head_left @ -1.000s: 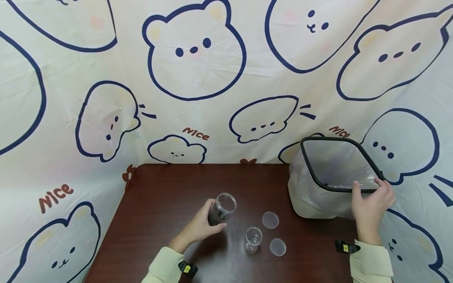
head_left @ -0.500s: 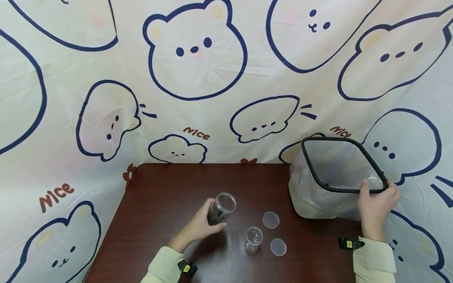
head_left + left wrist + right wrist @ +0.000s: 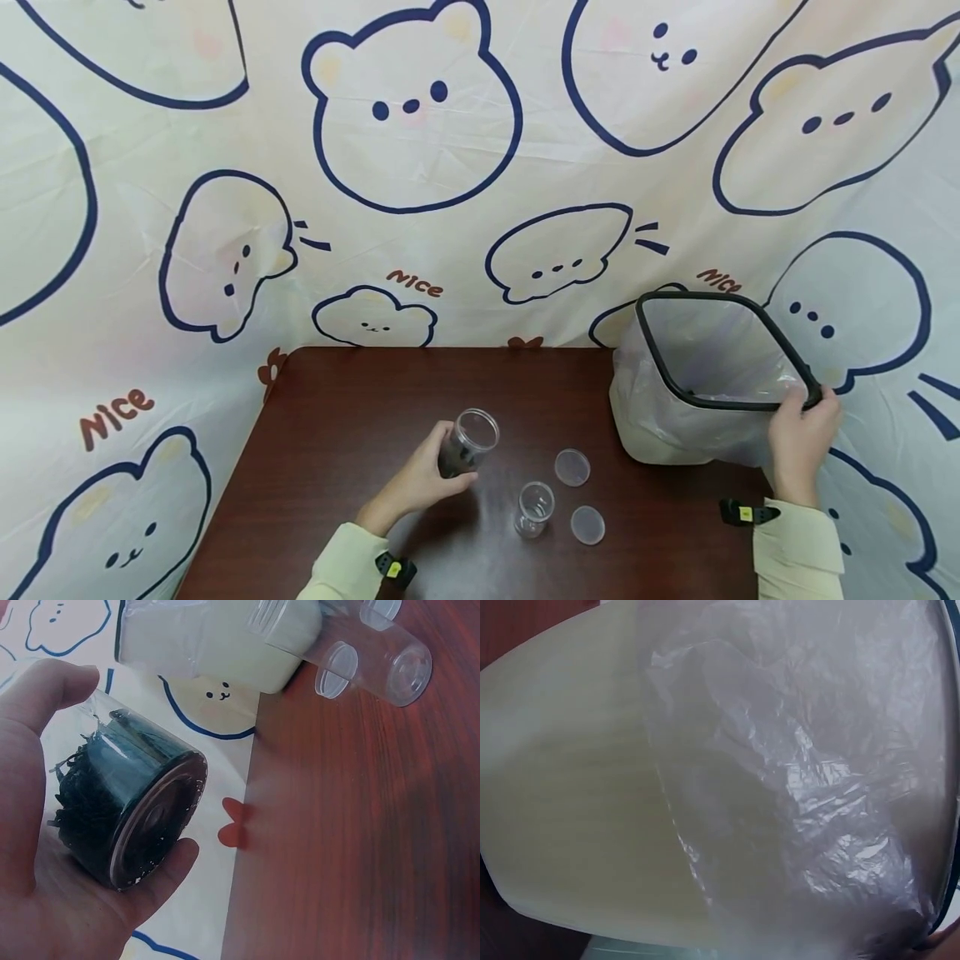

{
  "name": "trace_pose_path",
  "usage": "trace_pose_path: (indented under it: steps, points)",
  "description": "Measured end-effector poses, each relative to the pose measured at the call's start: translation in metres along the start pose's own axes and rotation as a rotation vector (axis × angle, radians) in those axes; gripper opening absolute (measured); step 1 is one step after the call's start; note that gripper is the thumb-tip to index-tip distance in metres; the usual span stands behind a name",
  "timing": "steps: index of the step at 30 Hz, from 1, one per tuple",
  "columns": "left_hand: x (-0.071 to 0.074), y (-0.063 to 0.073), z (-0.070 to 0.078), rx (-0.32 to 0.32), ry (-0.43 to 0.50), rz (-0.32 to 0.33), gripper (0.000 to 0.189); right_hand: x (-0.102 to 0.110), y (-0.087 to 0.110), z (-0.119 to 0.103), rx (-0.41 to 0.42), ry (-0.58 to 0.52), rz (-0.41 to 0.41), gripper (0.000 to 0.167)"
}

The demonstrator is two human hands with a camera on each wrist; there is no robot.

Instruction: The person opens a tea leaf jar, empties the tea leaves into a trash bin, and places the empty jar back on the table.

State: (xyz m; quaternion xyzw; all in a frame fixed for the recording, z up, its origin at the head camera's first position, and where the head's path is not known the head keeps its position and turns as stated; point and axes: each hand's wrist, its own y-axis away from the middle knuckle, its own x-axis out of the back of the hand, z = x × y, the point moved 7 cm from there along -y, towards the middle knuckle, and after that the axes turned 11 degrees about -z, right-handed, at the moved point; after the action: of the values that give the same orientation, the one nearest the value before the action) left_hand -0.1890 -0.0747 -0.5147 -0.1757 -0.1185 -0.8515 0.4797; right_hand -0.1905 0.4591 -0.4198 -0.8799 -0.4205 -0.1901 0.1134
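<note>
My left hand (image 3: 420, 482) grips a clear plastic jar (image 3: 469, 443) by its side, thumb and fingers round it. Dark, dry, leaf-like strands (image 3: 94, 784) fill much of the jar, which has no lid on and is tilted in the left wrist view. My right hand (image 3: 802, 437) holds the near right corner of a cream trash bin (image 3: 660, 446), its thumb over the black rim (image 3: 720, 403). A translucent liner bag (image 3: 780, 772) hangs folded down over the bin's outer wall. Only a sliver of the right hand shows in the right wrist view.
A second, smaller clear jar (image 3: 534, 510) stands uncapped between the left hand and the bin. Two round translucent lids (image 3: 572, 467) lie beside it. The dark wooden table (image 3: 337, 400) backs onto a cloth (image 3: 420, 250) printed with cartoon bears.
My right hand has shifted right along the bin's rim to the corner, and its thumb has come down over the rim. The left hand and its jar have stayed in place.
</note>
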Motion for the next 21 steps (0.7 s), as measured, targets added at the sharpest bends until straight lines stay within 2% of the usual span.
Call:
trace_pose_path:
  steps: [5,8,15,21]
  points:
    - [0.003,0.000,0.002,-0.004,0.015,0.002,0.066,-0.003,-0.003,0.009,-0.080,-0.072,-0.031,0.059]
    - [0.005,-0.001,0.002,-0.009,0.008,0.017,0.067,-0.005,-0.004,0.013,-0.095,-0.105,-0.035,0.059]
    - [0.006,-0.004,0.001,0.020,0.007,0.010,0.071,-0.006,-0.005,0.018,-0.117,-0.102,-0.023,0.055]
    - [0.010,-0.010,0.010,-0.006,0.012,0.040,0.072,-0.005,-0.005,0.022,-0.138,-0.088,-0.030,0.053]
